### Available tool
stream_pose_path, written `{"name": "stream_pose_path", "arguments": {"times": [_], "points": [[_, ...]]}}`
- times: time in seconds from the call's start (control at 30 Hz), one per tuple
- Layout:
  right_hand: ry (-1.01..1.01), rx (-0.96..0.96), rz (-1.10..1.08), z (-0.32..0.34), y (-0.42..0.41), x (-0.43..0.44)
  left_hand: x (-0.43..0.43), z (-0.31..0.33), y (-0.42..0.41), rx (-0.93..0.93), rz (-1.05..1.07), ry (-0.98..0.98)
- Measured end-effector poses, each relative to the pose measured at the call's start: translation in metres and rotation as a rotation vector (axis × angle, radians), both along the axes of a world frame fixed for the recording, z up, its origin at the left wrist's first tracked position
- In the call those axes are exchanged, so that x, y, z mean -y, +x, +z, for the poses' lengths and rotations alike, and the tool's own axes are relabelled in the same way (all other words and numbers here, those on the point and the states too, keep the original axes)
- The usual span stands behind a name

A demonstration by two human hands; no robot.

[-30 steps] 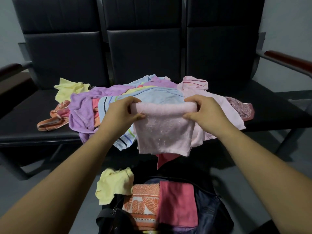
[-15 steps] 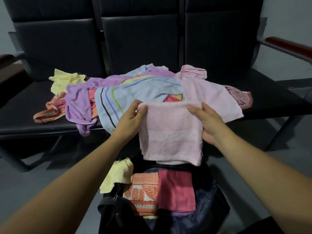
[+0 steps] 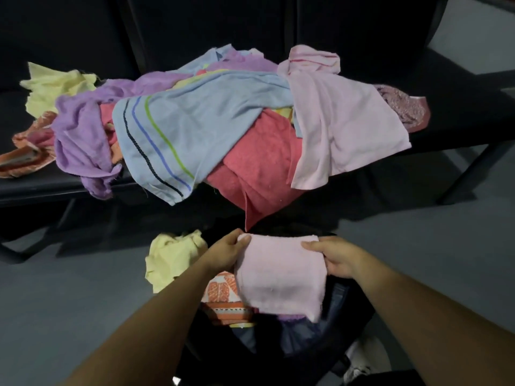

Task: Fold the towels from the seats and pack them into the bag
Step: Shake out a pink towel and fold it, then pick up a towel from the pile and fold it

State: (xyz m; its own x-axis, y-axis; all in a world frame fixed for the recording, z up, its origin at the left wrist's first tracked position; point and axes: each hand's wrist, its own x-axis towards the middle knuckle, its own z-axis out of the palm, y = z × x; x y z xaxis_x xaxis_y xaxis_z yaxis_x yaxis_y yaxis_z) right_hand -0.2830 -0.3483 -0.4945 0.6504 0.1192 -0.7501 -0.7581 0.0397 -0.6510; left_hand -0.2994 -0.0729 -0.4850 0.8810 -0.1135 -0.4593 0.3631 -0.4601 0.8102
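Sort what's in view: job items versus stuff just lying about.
Job: folded pink towel, held by left hand and right hand; bag; orange towel inside; yellow towel on its edge; towel pile on seats.
Lying about: floor; white shoe, apparently.

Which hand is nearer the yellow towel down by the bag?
Left. The left hand grips the folded pink towel right beside the yellow towel; the right hand holds the pink towel's opposite edge, farther away.
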Motion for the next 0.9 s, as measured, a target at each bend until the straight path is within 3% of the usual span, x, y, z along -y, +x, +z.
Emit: {"name": "stream_pose_path", "arguments": {"times": [0.1, 0.23, 0.37, 0.6, 0.67, 0.8, 0.9], "points": [[-0.167, -0.098, 0.035, -0.039, 0.005, 0.004, 0.008, -0.037, 0.003, -0.083, 0.002, 0.031], [-0.393, -0.013, -0.105, -0.092, 0.006, -0.005, 0.025, -0.081, 0.004, -0.111, 0.108, 0.128], [-0.578, -0.018, 0.010, -0.109, -0.008, -0.021, 0.030, -0.127, -0.002, -0.200, -0.032, 0.251], [-1.102, 0.081, 0.301, -0.076, -0.001, -0.037, 0.015, -0.105, 0.009, -0.084, -0.084, 0.419], [-1.041, 0.135, 0.360, -0.062, 0.016, -0.057, -0.007, -0.081, 0.019, -0.030, -0.164, 0.413], [-0.727, 0.217, 0.401, -0.043, 0.040, -0.125, -0.055, -0.031, 0.033, -0.024, -0.405, 0.519], [-0.576, 0.234, 0.404, -0.040, 0.042, -0.177, -0.095, -0.020, 0.034, -0.009, -0.228, 0.602]]}}
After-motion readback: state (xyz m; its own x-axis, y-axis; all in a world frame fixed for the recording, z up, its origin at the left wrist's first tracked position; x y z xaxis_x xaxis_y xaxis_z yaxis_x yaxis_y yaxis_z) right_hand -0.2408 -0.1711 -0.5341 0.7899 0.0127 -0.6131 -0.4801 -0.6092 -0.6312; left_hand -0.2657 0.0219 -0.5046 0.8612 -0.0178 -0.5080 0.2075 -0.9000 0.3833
